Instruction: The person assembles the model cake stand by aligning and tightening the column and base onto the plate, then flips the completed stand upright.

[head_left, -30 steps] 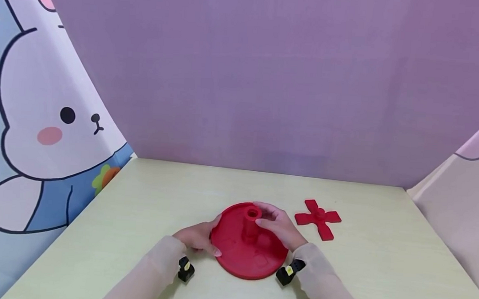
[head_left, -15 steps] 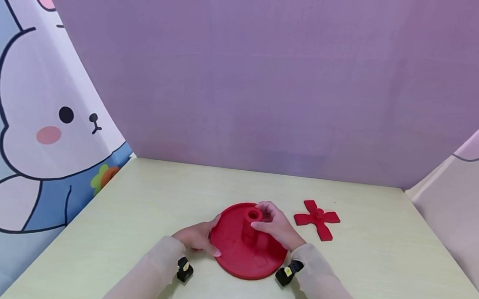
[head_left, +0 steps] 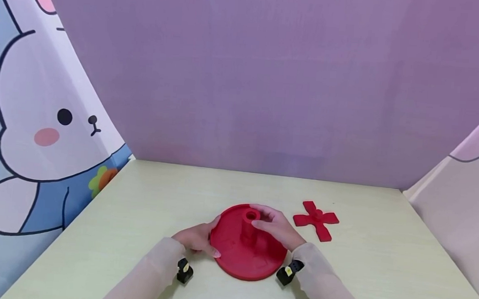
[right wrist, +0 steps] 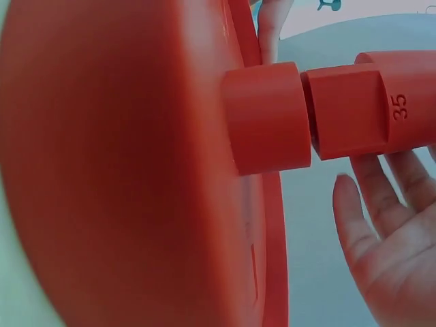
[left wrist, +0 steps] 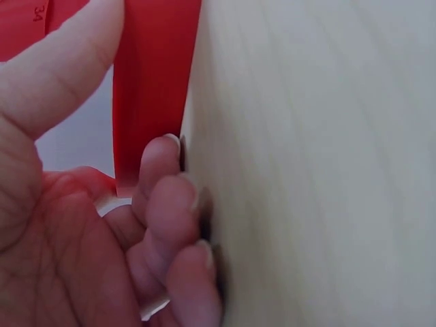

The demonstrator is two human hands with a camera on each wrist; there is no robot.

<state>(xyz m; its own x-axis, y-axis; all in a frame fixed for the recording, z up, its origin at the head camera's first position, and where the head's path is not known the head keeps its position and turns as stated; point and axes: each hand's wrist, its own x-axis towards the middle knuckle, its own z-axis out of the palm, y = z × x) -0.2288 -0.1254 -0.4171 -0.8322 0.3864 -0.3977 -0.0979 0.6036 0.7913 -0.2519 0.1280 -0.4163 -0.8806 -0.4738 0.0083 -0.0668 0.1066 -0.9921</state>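
Note:
A red round disc [head_left: 237, 254] lies on the pale table with a short post [head_left: 249, 230] standing at its centre. My left hand [head_left: 198, 239] pinches the disc's left rim [left wrist: 153, 88], thumb [left wrist: 61, 61] on top and fingers [left wrist: 170, 197] beneath against the table. My right hand [head_left: 268, 224] holds a red tube marked 35 [right wrist: 354, 109] at the top of the post [right wrist: 266, 119], where the tube meets the post end to end. Its fingers [right wrist: 371, 225] lie alongside the tube.
A red four-armed cross piece [head_left: 315, 219] lies flat on the table [head_left: 158, 195] to the right of the disc. A purple backdrop closes the far edge, and a rabbit-print curtain [head_left: 39, 123] hangs at the left.
My right hand's fingers have shifted slightly round the top of the post. The disc, my left hand and the cross piece stay where they were.

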